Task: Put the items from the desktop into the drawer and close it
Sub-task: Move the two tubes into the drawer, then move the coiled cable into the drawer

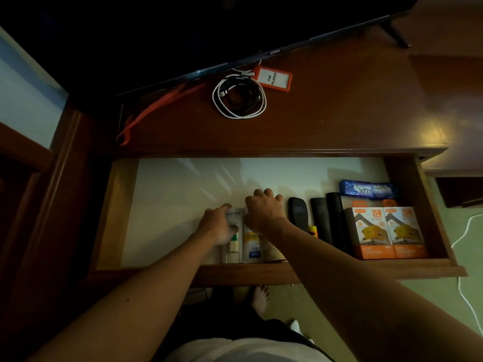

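The wooden drawer (pixel 428 194) stands pulled out below the desktop (pixel 326 113). Inside it, near the front middle, my left hand (pixel 218 224) grips a pale tube-like pack (pixel 232 246) and my right hand (pixel 264 210) curls over a white and yellow pack (pixel 252 246) beside it. Further right in the drawer lie a dark remote (pixel 298 212), two black cases (pixel 328 218), two orange charger boxes (pixel 386 233) and blue Lux soap bars (pixel 368 189). On the desktop lie a coil of white and black cables (pixel 239 99) and an orange badge holder (pixel 273 78) with its orange lanyard (pixel 154 108).
A dark TV screen (pixel 183 35) stands at the back of the desk, its foot (pixel 396 35) at the right. The drawer's left half shows bare white lining (pixel 170 205). A white cable (pixel 465 257) runs over the green floor at the right. My foot (pixel 260 299) is under the drawer.
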The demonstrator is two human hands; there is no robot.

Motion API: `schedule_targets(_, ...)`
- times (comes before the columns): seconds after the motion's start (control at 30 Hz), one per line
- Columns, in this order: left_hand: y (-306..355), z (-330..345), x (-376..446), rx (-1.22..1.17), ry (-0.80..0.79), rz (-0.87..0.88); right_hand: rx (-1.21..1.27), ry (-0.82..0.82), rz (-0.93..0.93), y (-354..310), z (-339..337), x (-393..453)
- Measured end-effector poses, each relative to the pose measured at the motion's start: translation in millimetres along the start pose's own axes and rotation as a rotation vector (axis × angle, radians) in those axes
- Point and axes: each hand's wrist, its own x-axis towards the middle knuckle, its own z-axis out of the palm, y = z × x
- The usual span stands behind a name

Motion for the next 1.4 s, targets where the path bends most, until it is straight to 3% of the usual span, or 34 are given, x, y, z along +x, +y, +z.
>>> schedule_targets(0.37, 9.3, -18.2, -10.0, 0.067, -0.029, 0.010, 0.036, -0.020, 0.042, 4.0, -5.3, -3.6)
schedule_targets(0.47, 20.0, -43.6, -15.0, 0.136, 0.125, 0.060, 0.206, 0.144, 0.055, 0.9, -21.0, 0.0)
schedule_targets(0.63, 41.2, -94.9, -6.2, 0.141, 0.519, 0.251, 0.435, 0.462, 0.060, -8.7, -68.1, 26.0)
schedule_targets(0.77, 48.9, -133.2, 15.3, 0.206, 0.766, 0.410, 0.489, 0.568, 0.061, -9.4, -97.9, 50.0)
schedule_targets(0.83, 48.9, -146.5, 32.7, 0.281, 0.762, 0.367, 0.495, 0.584, 0.085, -6.8, -107.4, 62.5)
schedule_targets(1.03, 38.0, -160.4, 81.4, 0.450, 0.541, 0.234, 0.591, 0.616, 0.216, 6.5, -128.4, 101.4)
schedule_targets(1.13, 37.4, -157.3, 87.8, 0.490, 0.559, 0.214, 0.604, 0.642, 0.257, 13.5, -140.7, 118.6)
schedule_targets(1.4, 39.2, -157.6, 86.6, 0.474, 0.577, 0.237, 0.461, 0.428, 0.402, 14.4, -179.2, 162.5)
